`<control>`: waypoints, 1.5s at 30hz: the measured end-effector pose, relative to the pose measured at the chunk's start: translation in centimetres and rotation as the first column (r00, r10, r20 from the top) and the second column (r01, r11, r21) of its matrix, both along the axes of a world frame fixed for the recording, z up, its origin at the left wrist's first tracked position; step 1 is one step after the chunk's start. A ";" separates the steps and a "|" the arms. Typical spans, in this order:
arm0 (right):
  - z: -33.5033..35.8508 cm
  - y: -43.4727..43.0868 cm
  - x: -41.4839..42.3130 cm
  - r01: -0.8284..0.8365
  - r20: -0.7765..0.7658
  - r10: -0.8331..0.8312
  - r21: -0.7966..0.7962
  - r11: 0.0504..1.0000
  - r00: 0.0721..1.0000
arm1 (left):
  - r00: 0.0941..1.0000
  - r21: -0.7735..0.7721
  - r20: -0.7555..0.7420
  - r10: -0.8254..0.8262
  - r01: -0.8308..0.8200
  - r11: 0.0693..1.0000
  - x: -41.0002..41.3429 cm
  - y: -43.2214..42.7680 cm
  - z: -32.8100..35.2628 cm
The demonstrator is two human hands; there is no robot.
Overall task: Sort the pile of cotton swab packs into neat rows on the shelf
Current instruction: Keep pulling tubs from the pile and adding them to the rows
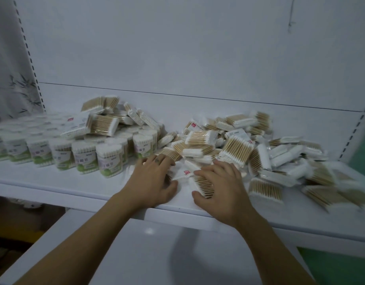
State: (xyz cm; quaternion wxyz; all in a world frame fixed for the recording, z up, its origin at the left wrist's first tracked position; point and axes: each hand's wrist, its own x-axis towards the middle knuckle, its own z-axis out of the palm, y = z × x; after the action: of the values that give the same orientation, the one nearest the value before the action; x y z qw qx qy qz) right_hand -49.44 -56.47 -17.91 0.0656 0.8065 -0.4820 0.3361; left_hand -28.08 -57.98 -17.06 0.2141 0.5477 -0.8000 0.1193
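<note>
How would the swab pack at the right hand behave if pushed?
The swab pack at the right hand is probably light yet stiff: wooden sticks packed side by side. Its film wrap likely slides on the smooth shelf. Flat, so unlikely to roll.

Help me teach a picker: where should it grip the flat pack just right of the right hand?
Probably pinch the pack across its left and right edges, coming from the front: it lies flat, near end clear of the pile.
</note>
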 end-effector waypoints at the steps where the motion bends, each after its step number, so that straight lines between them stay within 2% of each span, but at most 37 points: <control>1: 0.2 -0.1 0.2 -0.020 0.021 0.020 0.007 1.000 1.000 | 0.999 -0.020 -0.019 -0.042 0.042 0.999 0.0 0.0 0.0; 3: 0.4 -0.3 0.6 -0.064 0.103 0.066 -0.021 0.998 0.992 | 0.988 -0.042 -0.097 -0.122 0.119 0.992 -0.1 0.0 0.1; 5: 0.7 -0.7 1.0 -0.106 0.249 0.108 -0.020 0.994 0.963 | 0.961 -0.050 -0.195 -0.198 0.192 0.980 -0.4 0.0 0.1; 7: 1.0 -0.8 0.8 -0.109 0.314 0.104 -0.001 0.994 0.944 | 0.936 -0.061 -0.224 -0.271 0.265 0.962 -1.0 0.0 0.3; 11: 1.0 0.1 -1.5 0.042 0.204 -0.011 -0.148 0.988 0.979 | 0.911 -0.002 -0.217 -0.352 0.360 0.933 -2.2 -0.2 1.2; 15: 0.3 1.3 -3.2 0.206 0.033 -0.211 0.113 0.972 0.977 | 0.934 0.119 -0.040 -0.356 0.358 0.926 -3.5 -0.1 1.3; 17: 0.3 1.5 -3.5 0.205 0.026 -0.215 0.208 0.956 0.976 | 0.943 0.151 0.038 -0.331 0.322 0.935 -4.0 0.0 1.0; 19: 0.2 1.6 -3.6 0.168 0.012 -0.174 0.193 0.967 0.985 | 0.946 0.137 0.050 -0.320 0.311 0.941 -4.2 0.1 0.9; 25: 0.4 1.6 -4.4 0.100 0.134 -0.118 0.132 0.986 0.984 | 0.917 0.146 -0.082 -0.390 0.399 0.905 -4.7 0.1 2.3; 28: 0.5 1.4 -4.3 0.094 0.236 -0.113 0.092 0.991 0.965 | 0.935 0.199 0.033 -0.352 0.339 0.920 -5.3 0.3 2.5; 30: 0.8 1.2 -4.2 0.095 0.286 -0.110 0.066 0.993 0.952 | 0.944 0.212 0.046 -0.327 0.311 0.926 -5.9 0.3 2.4; 33: 2.4 1.5 -4.3 0.099 0.356 -0.094 0.005 0.995 0.930 | 0.932 0.257 -0.179 -0.316 0.354 0.899 -6.0 -0.5 3.5; 35: 3.7 1.9 -4.1 0.098 0.438 -0.081 -0.015 0.995 0.895 | 0.909 0.204 -0.254 -0.331 0.385 0.900 -5.8 -0.9 4.9; 37: 4.8 1.9 -4.0 0.110 0.480 -0.080 -0.036 0.993 0.873 | 0.906 0.092 -0.237 -0.350 0.379 0.921 -5.6 -1.2 6.5; 42: 6.8 -0.1 -2.7 0.213 0.491 -0.186 0.002 0.977 0.851 | 0.930 -0.108 -0.197 -0.309 0.293 0.950 -3.4 -3.8 9.5; 45: 9.7 -2.8 -0.5 0.301 0.462 -0.222 -0.103 0.948 0.858 | 0.954 -0.139 -0.185 -0.234 0.211 0.968 -2.3 -6.3 10.8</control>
State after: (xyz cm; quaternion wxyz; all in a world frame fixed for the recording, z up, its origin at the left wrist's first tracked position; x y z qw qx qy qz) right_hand -49.90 -59.31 -8.21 0.0680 0.6262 -0.5588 0.5394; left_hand -30.35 -64.33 -6.28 0.3373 0.4496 -0.8227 0.0857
